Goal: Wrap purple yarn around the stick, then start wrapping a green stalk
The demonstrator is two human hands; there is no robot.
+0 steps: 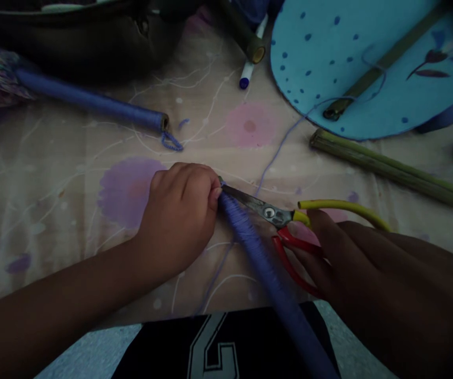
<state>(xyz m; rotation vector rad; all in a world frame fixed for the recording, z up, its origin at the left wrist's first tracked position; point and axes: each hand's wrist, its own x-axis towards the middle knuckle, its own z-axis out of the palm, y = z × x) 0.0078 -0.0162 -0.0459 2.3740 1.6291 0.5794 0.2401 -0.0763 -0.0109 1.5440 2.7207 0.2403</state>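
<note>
My left hand (182, 210) is closed, pinching at the upper end of a stick wrapped in blue-purple yarn (261, 258). The stick slants from that end down to the right, over my lap. In my right hand (360, 263) are scissors (269, 212) with one yellow and one red handle. Their blade tips meet the yarn right beside my left fingertips; whether the tips grip a strand cannot be made out. A loose strand of yarn (277, 152) runs behind the scissors up to a blue dotted round mat.
Another yarn-wrapped stick (92, 100) lies at the upper left, below a dark pan (72, 42). Bare green stalks rest on the blue mat (309, 68) and beside it, one stalk (392, 166) at right. A marker (248, 73) lies near the top on the flowered tablecloth (72, 152).
</note>
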